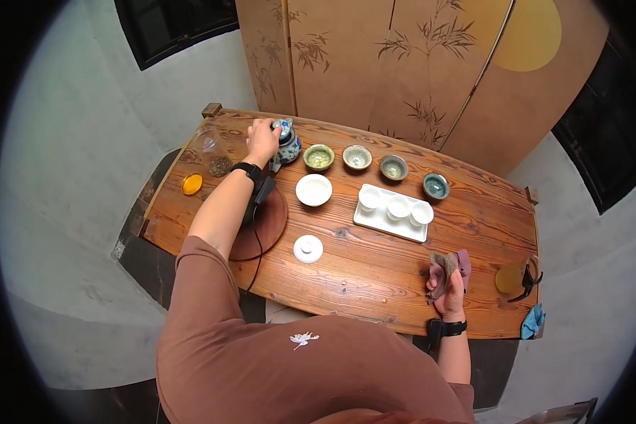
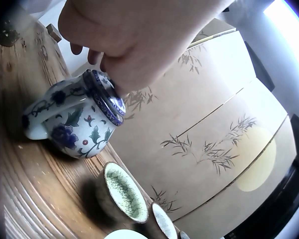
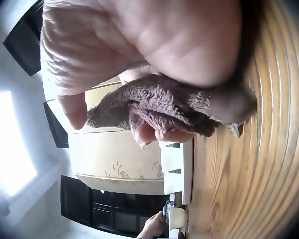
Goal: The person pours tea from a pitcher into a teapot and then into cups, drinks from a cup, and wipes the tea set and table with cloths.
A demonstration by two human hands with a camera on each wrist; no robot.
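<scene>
Remote here. Biggest first: wooden surface, my two work items on it or just over it.

Blue-and-white floral teapot: upright at the far edge, left side, just beside the green crackle-glazed bowl. Reads as glazed porcelain, so I'd expect rigid, slick, breakable, moderate weight, heavier if filled (contents hidden). I'd carry it by the handle or cup the belly, never by the top alone. One part sticks out towards the person; handle or spout, I can't tell.

Cloth, crumpled, mauve and brownish, near right: should be light, limp, forgiving. Bunch it anywhere; loose folds are the only snag I'd watch.

Right hand: fingers curled around the cloth, thumb on the near side, tips showing past the folds in the right wrist view.

Left hand: over the teapot top, fingers bent, at the lid. Palm hides the contact, so I can't tell pinching from just touching. Lid looks seated. Likely a loose part, chips easily; I'd take it by the knob, if there's one under there.
</scene>
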